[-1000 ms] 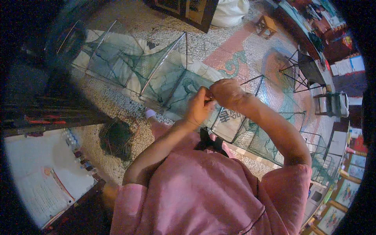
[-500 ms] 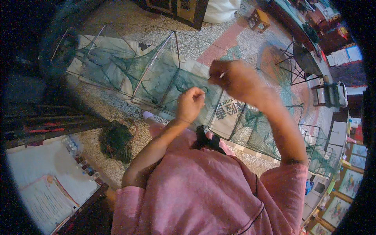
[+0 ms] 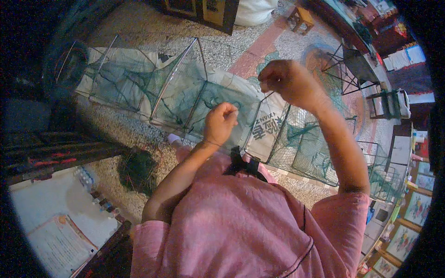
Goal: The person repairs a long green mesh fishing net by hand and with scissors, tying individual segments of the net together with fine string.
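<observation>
Left hand [image 3: 220, 124] and right hand [image 3: 289, 83], apart above a green net [image 3: 213, 92].
Each grip is narrow; whether it holds anything cannot be told. The net stretches across the floor [image 3: 127, 125].

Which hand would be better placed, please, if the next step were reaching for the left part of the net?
Probably the left hand: in this view it appears over the net, nearer that left part. The right hand is farther right and would likely have to reach across.
</observation>
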`<action>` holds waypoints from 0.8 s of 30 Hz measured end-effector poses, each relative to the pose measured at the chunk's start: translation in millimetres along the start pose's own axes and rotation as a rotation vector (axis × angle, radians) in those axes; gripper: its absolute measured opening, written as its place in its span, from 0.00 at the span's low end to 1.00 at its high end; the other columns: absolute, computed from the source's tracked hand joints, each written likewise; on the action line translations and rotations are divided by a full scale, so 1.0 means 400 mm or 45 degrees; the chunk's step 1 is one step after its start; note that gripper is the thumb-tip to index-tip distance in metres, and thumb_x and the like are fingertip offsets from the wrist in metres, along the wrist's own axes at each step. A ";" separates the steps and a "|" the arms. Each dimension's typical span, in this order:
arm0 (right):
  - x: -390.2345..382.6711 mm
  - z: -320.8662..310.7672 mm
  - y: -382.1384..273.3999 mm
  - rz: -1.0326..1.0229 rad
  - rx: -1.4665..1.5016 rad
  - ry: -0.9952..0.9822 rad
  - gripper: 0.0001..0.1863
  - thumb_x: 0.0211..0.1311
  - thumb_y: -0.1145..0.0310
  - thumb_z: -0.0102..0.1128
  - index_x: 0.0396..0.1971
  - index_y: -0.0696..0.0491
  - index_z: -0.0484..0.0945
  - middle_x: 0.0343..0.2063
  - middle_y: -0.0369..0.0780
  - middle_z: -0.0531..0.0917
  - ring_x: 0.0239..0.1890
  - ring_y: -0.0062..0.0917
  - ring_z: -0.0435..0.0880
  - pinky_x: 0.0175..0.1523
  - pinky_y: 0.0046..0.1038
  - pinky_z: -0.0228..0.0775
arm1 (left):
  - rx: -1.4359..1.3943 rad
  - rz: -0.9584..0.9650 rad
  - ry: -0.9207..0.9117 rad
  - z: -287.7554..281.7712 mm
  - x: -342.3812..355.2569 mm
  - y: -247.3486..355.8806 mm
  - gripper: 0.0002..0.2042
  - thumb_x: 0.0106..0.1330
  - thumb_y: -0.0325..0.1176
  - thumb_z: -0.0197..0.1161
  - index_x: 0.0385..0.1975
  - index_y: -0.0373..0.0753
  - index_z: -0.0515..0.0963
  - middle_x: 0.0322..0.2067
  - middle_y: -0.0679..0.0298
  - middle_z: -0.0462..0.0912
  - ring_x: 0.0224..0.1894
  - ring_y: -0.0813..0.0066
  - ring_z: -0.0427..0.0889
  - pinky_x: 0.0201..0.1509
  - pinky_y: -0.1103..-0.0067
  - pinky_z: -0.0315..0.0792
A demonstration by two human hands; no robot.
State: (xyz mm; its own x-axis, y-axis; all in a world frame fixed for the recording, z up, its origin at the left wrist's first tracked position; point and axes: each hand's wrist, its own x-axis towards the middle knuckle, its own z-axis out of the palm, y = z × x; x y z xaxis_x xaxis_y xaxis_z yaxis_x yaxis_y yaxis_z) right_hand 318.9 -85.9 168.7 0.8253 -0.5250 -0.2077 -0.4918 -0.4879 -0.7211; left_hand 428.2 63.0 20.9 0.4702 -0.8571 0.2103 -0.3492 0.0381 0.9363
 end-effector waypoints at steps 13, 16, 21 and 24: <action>-0.008 -0.190 -0.181 -0.633 1.076 0.056 0.08 0.57 0.67 0.46 0.26 0.56 0.69 0.26 0.40 0.77 0.14 0.13 0.73 0.13 0.09 0.63 | -0.468 -0.465 -0.083 0.017 -0.003 -0.036 0.03 0.55 0.27 0.54 0.26 0.36 0.69 0.21 0.67 0.74 0.22 0.81 0.76 0.23 0.86 0.68; -0.017 -0.173 -0.193 -0.618 0.517 0.247 0.08 0.51 0.63 0.54 0.28 0.50 0.72 0.26 0.34 0.76 0.18 0.10 0.68 0.18 0.10 0.55 | -0.703 -0.572 -0.081 0.027 -0.002 -0.057 0.02 0.57 0.26 0.52 0.27 0.36 0.67 0.25 0.65 0.75 0.26 0.78 0.77 0.25 0.86 0.70; 0.044 0.011 -0.071 -0.295 -0.095 -0.170 0.09 0.47 0.65 0.54 0.22 0.56 0.74 0.19 0.42 0.77 0.22 0.30 0.76 0.27 0.29 0.69 | -0.915 -0.657 -0.090 0.025 0.002 -0.075 0.03 0.58 0.25 0.50 0.29 0.35 0.66 0.30 0.58 0.76 0.31 0.73 0.78 0.30 0.84 0.73; 0.049 0.079 -0.017 -0.251 -0.593 -0.115 0.10 0.42 0.67 0.59 0.19 0.56 0.71 0.20 0.40 0.74 0.22 0.28 0.74 0.28 0.29 0.66 | -0.924 -0.679 -0.099 0.018 0.001 -0.068 0.04 0.57 0.26 0.52 0.30 0.35 0.65 0.32 0.56 0.76 0.32 0.67 0.78 0.35 0.77 0.74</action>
State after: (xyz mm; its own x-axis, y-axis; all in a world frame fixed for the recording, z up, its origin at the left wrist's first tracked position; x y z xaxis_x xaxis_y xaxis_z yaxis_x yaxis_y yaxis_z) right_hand 347.0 -70.9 148.8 0.9254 -0.3395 -0.1682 -0.3787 -0.8412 -0.3859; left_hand 432.0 57.9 -6.4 0.3582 -0.8851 -0.2973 0.5091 -0.0818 0.8568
